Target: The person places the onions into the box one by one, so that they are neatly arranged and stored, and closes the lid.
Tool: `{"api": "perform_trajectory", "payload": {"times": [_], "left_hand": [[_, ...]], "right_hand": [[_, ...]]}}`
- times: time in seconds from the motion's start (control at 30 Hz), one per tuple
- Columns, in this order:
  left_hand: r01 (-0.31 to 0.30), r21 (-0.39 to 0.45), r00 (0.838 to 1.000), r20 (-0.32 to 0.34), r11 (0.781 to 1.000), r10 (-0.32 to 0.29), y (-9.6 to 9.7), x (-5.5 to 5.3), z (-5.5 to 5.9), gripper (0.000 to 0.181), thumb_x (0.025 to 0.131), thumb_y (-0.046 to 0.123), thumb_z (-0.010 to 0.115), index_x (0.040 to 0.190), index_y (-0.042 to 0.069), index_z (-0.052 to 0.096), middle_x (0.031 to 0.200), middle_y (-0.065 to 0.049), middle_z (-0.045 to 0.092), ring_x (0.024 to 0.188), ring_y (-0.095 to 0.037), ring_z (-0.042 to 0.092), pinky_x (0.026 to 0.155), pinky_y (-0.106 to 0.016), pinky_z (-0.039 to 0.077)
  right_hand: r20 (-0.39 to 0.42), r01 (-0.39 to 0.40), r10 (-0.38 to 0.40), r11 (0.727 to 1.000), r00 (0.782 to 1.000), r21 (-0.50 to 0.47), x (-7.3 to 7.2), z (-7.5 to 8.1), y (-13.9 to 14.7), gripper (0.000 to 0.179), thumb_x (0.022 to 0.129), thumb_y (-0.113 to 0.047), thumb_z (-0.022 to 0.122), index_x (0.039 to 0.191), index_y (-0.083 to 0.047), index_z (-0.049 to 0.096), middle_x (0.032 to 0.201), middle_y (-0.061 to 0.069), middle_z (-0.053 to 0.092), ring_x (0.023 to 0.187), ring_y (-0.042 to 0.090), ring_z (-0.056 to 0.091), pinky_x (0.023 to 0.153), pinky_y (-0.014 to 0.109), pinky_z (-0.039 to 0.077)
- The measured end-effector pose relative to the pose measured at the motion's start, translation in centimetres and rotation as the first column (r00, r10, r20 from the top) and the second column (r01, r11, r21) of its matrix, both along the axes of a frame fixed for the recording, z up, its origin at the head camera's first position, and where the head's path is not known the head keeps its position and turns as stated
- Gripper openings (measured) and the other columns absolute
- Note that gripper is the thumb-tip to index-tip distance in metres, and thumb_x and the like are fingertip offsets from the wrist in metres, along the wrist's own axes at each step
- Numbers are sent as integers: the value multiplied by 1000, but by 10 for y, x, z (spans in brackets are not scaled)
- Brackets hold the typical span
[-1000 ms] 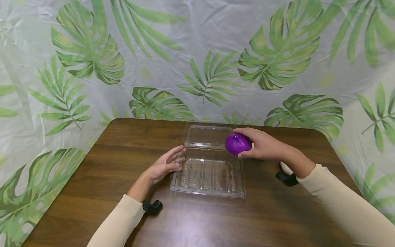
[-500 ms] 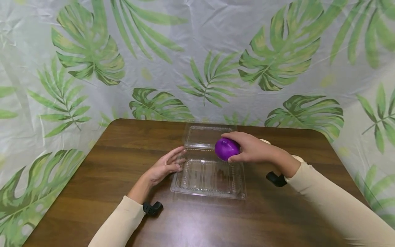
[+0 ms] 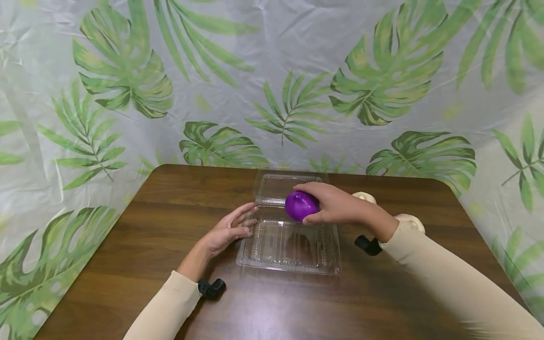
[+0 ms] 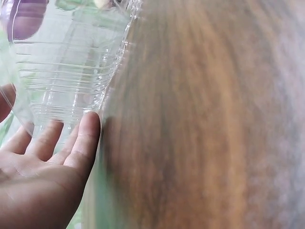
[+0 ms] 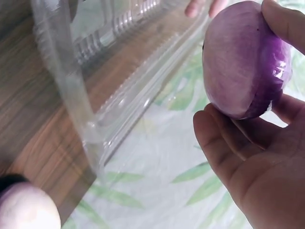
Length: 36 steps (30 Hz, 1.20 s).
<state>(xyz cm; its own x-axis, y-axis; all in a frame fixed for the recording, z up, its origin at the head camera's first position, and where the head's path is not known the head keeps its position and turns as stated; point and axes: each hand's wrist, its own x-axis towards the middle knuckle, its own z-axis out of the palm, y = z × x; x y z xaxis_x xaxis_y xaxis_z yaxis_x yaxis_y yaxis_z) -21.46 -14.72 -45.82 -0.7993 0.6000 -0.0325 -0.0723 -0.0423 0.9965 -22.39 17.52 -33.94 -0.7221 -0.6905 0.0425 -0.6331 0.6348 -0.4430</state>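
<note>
My right hand (image 3: 335,202) holds a red onion (image 3: 301,206) between thumb and fingers, above the clear plastic clamshell box (image 3: 289,270). The onion is glossy purple; the right wrist view shows a paler, streaked side of the onion (image 5: 233,62). Hinged open, the box lies with its lid (image 3: 278,186) flat toward the back of the table. My left hand (image 3: 225,230) has its fingers spread and extended at the box's left wall. In the left wrist view the fingertips of the left hand (image 4: 52,176) meet the clear plastic.
Two pale, round, onion-like things, one farther back (image 3: 364,197) and one nearer (image 3: 410,222), lie on the brown wooden table (image 3: 191,189) right of the box, partly behind my right arm. A leaf-patterned cloth (image 3: 293,61) hangs behind the table.
My right hand has carried the onion left, from the box's right edge to over its middle, uncovering the pale round things. My left hand stays in place.
</note>
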Motion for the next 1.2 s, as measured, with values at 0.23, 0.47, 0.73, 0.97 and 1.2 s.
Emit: {"api": "perform_trajectory", "payload": {"times": [0.23,0.47,0.73,0.97,1.2], "left_hand": [[2,0,1000,7,1000,-2,0,-2,-3,78,92,-7,45,159,6,9,167,-18,10,150,-48,18,116,-55,35],[-6,11,1000,2,1000,6,0,-2,-4,77,92,-6,45,159,6,10,167,-19,12,149,-49,19,115,-55,36],[-11,14,1000,-9,1000,11,1,-2,-6,77,92,-4,47,159,6,11,166,-20,13,148,-49,22,112,-49,41],[-11,19,1000,-2,1000,11,1,-1,-5,78,92,-3,48,159,6,10,166,-20,13,148,-49,22,112,-47,41],[-16,23,1000,0,1000,16,0,1,-5,77,92,-3,46,159,6,10,166,-20,13,148,-46,24,114,-51,38]], "right_hand": [[23,-21,21,1000,1000,8,-2,-3,-15,75,82,-29,78,145,-6,45,144,19,53,130,37,55,98,51,53],[18,-32,32,999,999,-21,-3,-12,-26,75,80,-29,79,144,-6,47,143,18,53,128,37,56,98,51,54],[43,-17,19,998,999,-53,0,-24,-37,78,77,-29,81,144,-8,47,139,18,51,122,36,59,96,47,55],[49,-20,23,998,999,-53,-2,-34,-47,79,77,-30,81,145,-6,47,138,17,53,120,33,61,96,47,55],[74,-36,40,998,996,-60,-5,-45,-58,79,77,-29,82,144,-6,48,138,15,55,122,33,60,98,48,53]]}}
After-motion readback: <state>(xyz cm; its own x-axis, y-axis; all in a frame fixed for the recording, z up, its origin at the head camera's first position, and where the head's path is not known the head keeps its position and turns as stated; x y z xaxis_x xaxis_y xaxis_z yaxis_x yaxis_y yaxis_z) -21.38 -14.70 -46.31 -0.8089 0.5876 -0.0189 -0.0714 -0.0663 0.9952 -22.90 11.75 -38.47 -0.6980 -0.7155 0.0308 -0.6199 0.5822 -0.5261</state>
